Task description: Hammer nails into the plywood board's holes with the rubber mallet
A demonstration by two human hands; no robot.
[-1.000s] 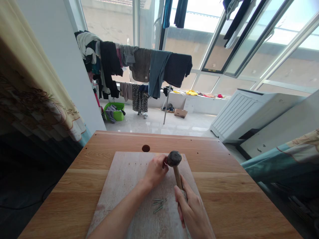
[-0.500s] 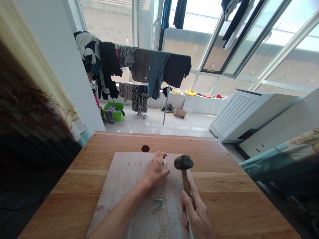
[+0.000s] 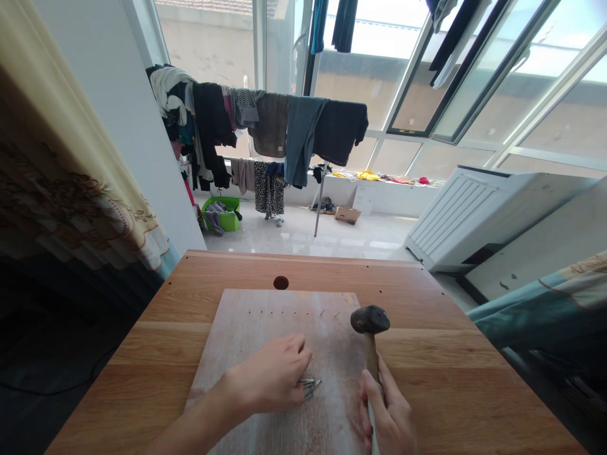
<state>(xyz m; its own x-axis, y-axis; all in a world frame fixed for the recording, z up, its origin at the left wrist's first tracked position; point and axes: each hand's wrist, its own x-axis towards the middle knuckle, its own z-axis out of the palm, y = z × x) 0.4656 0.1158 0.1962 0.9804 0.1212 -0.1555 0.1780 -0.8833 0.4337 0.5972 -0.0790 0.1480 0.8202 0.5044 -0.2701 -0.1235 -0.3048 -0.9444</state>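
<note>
Left hand [image 3: 277,373]: curled down at the loose nails [image 3: 312,386] on the board [image 3: 256,335]; grip hidden, cannot tell.
Right hand [image 3: 386,407]: wrapped round the hammer [image 3: 370,320], head up.
Change: left hand drawn back from 2 far nails [image 3: 337,315].

Hammer [image 3: 370,324]: dark, blunt head on a wooden handle; you grip it by the handle, head pointing away from you, over the board's right edge.
Board [image 3: 332,360]: whitish, worn, lying flat before you, brownish patches showing through.
Standing nails [image 3: 337,315]: two, thin, tilted, near the board's far right corner.
Dark dots [image 3: 282,313]: in line to their left; you cannot tell nail heads from holes.
Loose nails [image 3: 313,387]: silvery, bunched on the board, partly hidden from you.
</note>
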